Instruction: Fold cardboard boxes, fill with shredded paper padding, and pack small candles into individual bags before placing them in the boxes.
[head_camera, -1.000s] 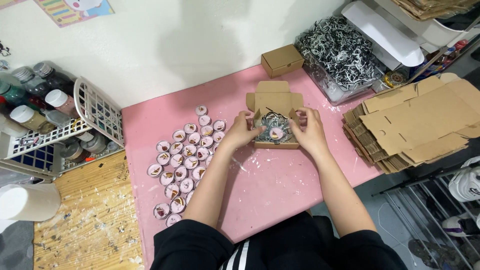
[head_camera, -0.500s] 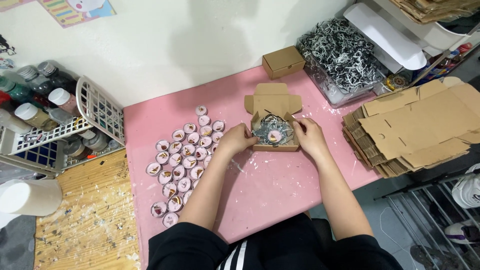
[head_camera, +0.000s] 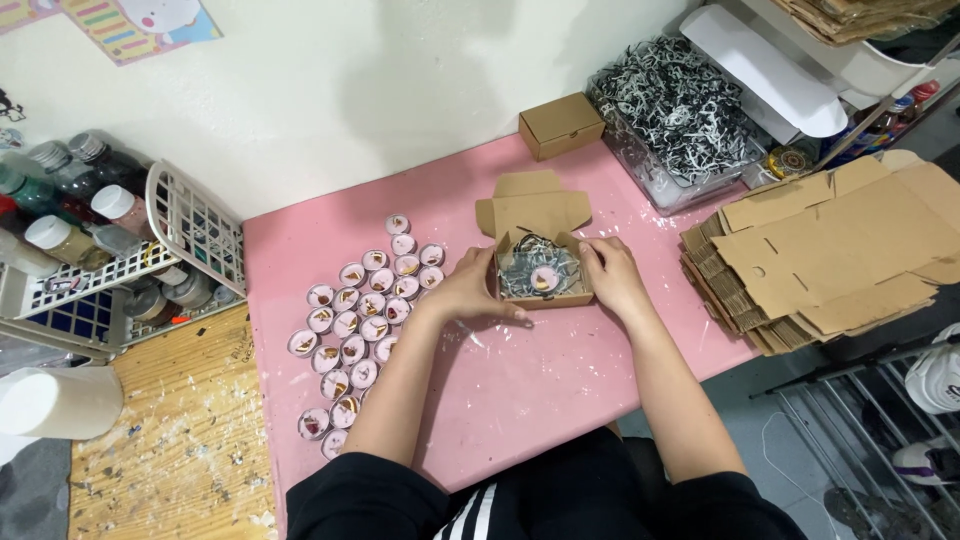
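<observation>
Open cardboard box (head_camera: 541, 272), lid flap pointing away, hands flanking

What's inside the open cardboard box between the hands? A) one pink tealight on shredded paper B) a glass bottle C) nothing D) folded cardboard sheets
A: the open box holds black-and-white shredded paper with one pink tealight on it, left hand and right hand at its sides.

Bright, even light falls from above. A soft grey shadow lies on the white wall (head_camera: 400, 90) behind the pink tabletop (head_camera: 560, 370). Focus is sharp; edges bend slightly.
</observation>
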